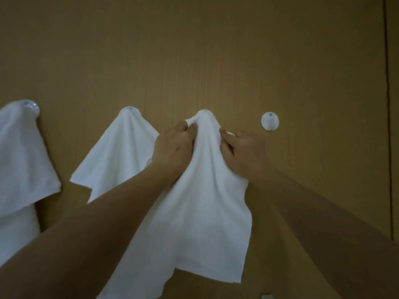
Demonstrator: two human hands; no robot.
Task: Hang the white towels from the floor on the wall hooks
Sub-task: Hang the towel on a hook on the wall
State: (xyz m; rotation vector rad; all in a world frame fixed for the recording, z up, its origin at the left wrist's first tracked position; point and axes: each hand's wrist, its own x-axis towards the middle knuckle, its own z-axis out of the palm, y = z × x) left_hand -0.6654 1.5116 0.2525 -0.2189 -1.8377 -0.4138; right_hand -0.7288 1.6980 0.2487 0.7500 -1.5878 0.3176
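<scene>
The towel is hanging long-axis down from the third hook, peak pointing up, between both hands. The left hand and right hand are pinching its folds just below the hook.

3 towels on hooks, bare hook right

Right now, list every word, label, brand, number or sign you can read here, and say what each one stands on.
None: no readable text anywhere in the view.
The bare hook bears only a small blue dot, no lettering.
The three hung white towels show no tag or print, nor does the wooden wall.
</scene>
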